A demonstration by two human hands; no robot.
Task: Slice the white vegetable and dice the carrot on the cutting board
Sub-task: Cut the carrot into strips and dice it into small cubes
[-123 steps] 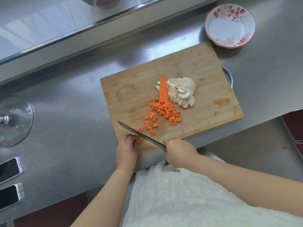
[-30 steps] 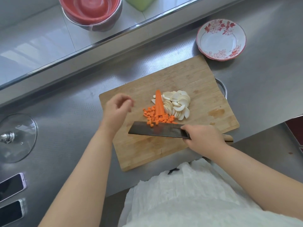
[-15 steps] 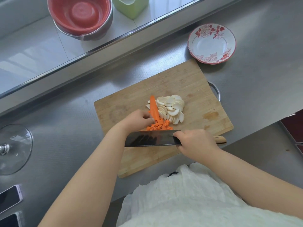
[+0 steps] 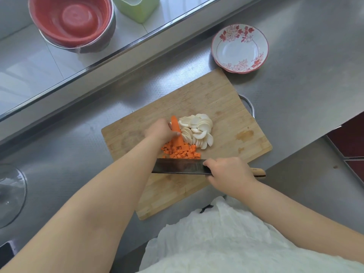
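The carrot [image 4: 175,133] lay on the cutting board [image 4: 220,103], just beside the white slices [image 4: 199,131], with orange cubes [image 4: 181,151] heaped at its near end. The left hand [image 4: 159,131] gripped the carrot, fingers curled over it. The right hand [image 4: 228,172] was closed around the cleaver [image 4: 178,166], its blade standing just before the cubes. A flowered bowl [image 4: 240,48] sat beyond the board on the steel counter [image 4: 295,85].

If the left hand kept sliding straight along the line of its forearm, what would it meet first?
The left hand already grips the uncut carrot piece. Just past that lies the pile of white vegetable slices, likely the next thing met, though height above the cutting board is unclear.
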